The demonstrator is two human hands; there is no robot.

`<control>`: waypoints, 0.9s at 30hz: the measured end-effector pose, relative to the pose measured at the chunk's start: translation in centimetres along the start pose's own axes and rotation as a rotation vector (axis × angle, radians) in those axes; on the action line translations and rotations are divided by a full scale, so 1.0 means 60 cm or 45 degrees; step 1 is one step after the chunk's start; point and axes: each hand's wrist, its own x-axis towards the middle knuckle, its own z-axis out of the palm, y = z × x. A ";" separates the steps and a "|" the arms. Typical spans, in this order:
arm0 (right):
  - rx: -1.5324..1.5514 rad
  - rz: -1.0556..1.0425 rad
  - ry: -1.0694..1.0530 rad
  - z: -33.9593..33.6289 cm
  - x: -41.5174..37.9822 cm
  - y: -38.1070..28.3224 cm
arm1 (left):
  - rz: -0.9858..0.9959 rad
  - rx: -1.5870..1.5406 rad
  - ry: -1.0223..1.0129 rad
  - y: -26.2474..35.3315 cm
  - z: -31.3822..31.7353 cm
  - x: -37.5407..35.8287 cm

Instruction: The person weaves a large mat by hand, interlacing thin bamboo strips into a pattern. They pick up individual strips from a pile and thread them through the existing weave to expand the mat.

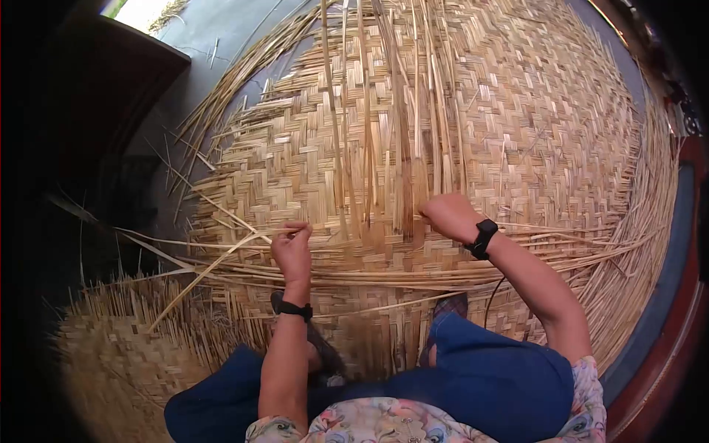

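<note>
- Woven mat (546, 111): straw-yellow and tan, in a stepped twill pattern
- Loose strips (418, 88): pale straw to brown
- Shirt (384, 422): pale, with a multicoloured floral print
- Trousers (487, 376): deep blue
- Wristbands (484, 238): black

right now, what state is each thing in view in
large mat, woven, ragged left edge
lengthwise strips, lying over it, unwoven
crosswise strips, loosely bunched
lower-left mat, woven, ragged upper edge
left hand, fingers curled, grip unclear
right hand, closed

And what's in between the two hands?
Between the left hand and right hand, ends of long strips lie on the woven mat; the head view shows it.
</note>
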 end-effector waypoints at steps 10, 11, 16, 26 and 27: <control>0.244 0.162 -0.115 0.035 -0.028 0.009 | -0.388 -0.871 0.049 -0.121 0.013 0.048; 0.242 0.174 -0.115 0.039 -0.025 0.012 | -0.444 -0.857 0.078 -0.132 0.016 0.054; 0.373 0.204 -0.086 0.037 -0.026 0.010 | -0.563 -1.090 0.253 -0.124 0.021 0.054; 0.151 0.205 -0.195 0.000 -0.048 0.073 | -0.427 -0.915 0.108 -0.151 0.021 0.061; 0.138 0.192 -0.231 0.001 -0.045 0.079 | -0.398 -0.915 0.106 -0.137 0.036 0.053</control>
